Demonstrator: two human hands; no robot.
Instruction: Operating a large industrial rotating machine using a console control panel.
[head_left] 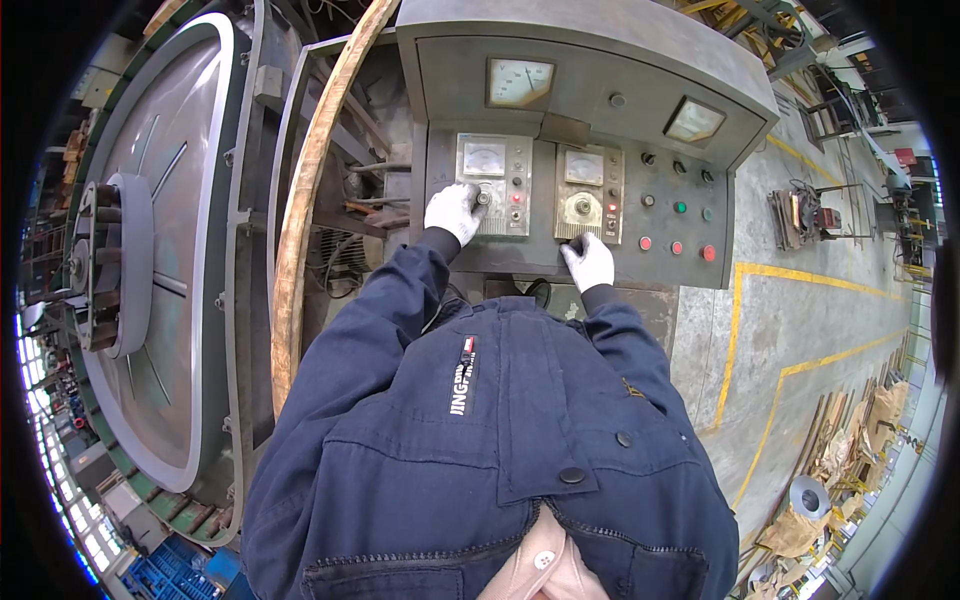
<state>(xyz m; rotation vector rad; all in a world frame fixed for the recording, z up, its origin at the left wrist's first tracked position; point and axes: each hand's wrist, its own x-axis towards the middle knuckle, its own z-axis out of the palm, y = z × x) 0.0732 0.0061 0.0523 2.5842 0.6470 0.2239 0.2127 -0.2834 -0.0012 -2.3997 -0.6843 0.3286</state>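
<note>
A grey control console (440, 150) stands in front of me, with two metering modules set in its sloped face. My left hand (455, 212), in a white glove, has its fingers closed on the round knob (484, 198) of the left control module (497, 226). My right hand (590, 262), also gloved, rests at the lower edge of the right control module (600, 228), thumb and fingers slightly apart with nothing seen between them. Above that hand, the right module's knob (583, 206) is untouched. A small red light (613, 207) shows on this module.
Coloured push buttons (677, 248) sit on the console's right side, below a tilted gauge (695, 121). Another gauge (520, 82) is at upper left. A large metal wheel (165, 250) and a curved wooden strip (300, 200) stand left. Yellow lines (738, 330) mark the floor.
</note>
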